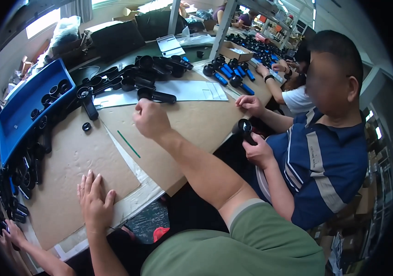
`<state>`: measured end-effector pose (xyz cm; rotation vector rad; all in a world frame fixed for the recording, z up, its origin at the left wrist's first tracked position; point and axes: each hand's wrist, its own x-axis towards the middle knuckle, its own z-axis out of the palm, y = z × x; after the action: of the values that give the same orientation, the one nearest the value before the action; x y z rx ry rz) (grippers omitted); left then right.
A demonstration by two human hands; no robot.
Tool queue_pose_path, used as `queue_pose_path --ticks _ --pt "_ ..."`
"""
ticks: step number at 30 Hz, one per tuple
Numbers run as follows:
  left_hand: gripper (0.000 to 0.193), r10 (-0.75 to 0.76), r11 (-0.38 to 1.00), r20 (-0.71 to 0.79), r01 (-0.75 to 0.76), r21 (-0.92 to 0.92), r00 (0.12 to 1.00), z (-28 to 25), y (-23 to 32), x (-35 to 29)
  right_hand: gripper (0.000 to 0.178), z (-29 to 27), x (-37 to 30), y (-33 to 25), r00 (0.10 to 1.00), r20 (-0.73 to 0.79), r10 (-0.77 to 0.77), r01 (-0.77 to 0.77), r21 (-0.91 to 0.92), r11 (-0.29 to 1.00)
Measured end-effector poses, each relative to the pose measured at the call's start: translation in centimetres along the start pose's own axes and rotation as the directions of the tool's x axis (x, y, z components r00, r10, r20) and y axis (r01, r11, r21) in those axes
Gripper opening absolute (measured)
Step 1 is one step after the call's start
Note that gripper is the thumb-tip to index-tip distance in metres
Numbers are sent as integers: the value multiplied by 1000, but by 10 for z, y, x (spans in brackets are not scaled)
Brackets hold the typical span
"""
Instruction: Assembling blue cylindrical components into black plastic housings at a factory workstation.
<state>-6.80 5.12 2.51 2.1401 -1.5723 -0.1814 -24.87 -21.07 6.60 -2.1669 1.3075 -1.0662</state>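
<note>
My left hand (96, 202) lies flat on the brown cardboard sheet (67, 184), fingers stretched and holding nothing. Reaching forward across the table, my right hand (152, 118) has its fingers curled in. Its knuckles are right by a black plastic part with a round cup-like head and a handle (159, 96), which lies on a white strip (196, 92). Whatever the right fingers hold, if anything, is hidden. Left of it, a similar black part (87, 103) lies with its handle toward me. A small black ring (86, 126) sits on the cardboard.
More black parts (148, 69) are heaped behind the white strip. A blue tray (35, 108) with several parts stands tilted at the left. At right, a co-worker (316, 138) holds a black part (245, 129). Blue-handled parts (235, 73) lie beyond. Another person's hand (14, 234) is at lower left.
</note>
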Motion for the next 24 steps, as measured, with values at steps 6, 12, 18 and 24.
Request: queue_pose_path --ticks 6,12,18,24 --pt "60 10 1000 17 -10 0 1000 -3 0 1 17 -42 99 78 927 -167 336 -351 -69 934" --pt "60 -31 999 33 31 -13 999 -8 9 5 25 -101 151 173 838 -356 414 -521 -292 802" --pt "61 -47 999 30 47 7 998 -3 2 5 31 -172 164 237 807 -349 475 -588 -539 603" --pt "59 15 1000 -1 -15 7 1000 3 -2 12 33 -178 180 287 814 -312 489 -562 -632 533"
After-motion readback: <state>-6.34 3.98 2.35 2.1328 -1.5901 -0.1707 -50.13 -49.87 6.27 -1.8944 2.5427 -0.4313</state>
